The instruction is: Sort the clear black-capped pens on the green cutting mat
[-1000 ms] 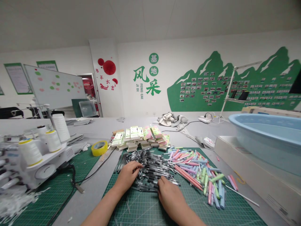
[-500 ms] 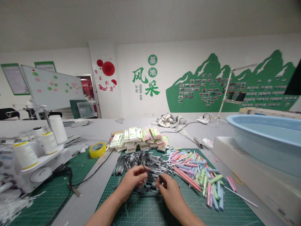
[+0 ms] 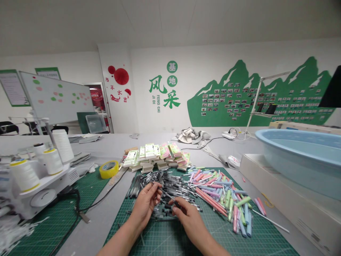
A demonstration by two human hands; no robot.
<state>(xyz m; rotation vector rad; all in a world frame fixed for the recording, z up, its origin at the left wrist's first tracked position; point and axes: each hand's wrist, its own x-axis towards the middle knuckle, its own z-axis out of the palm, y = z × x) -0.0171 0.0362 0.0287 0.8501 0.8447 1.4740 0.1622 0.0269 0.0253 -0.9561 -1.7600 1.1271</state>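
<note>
Both my hands have shifted slightly left since half a second ago, and a slim pen (image 3: 167, 195) now shows slanting between them. My left hand (image 3: 145, 202) pinches its far end in closed fingertips; my right hand (image 3: 189, 215) grips the dark near end. It hangs just above the heap of black pens (image 3: 182, 185) on the green mat (image 3: 170, 239), with coloured tubes (image 3: 214, 188) to the right and small boxes (image 3: 151, 152) behind.

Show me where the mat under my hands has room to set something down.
The mat is mostly bare in front of the dark pens, between the forearms, and between the right forearm and the pastel sticks. Farther back it is crowded: pens left, sticks right, small boxes behind.
</note>
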